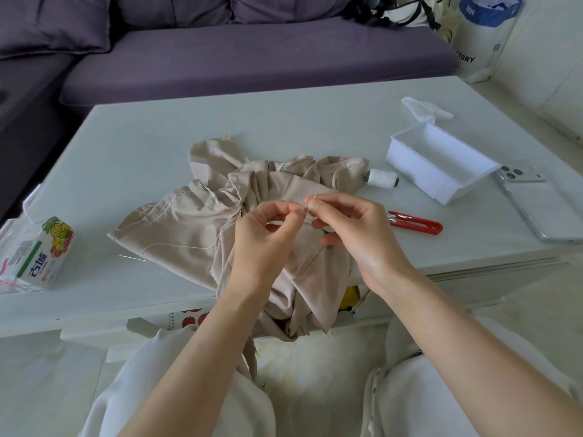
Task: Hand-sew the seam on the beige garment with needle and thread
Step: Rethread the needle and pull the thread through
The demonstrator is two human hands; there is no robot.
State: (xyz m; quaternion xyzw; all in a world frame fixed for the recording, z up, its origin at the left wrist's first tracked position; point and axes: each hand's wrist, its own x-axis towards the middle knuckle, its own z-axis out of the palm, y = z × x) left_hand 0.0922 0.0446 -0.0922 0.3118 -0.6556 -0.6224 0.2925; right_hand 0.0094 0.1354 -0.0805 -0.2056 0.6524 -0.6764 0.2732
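Observation:
The beige garment lies crumpled on the white table, part of it hanging over the near edge toward my lap. Just above it, my left hand and my right hand meet fingertip to fingertip, both pinching a small loop of white thread. A long strand of the thread trails left across the fabric to a thin needle lying on the table by the garment's left edge. A white thread spool rests to the right of the garment.
Red-handled thread snips lie just right of my right hand. An open white plastic box and a phone sit at the right. A drink carton stands at the left edge. A purple sofa lies beyond the table.

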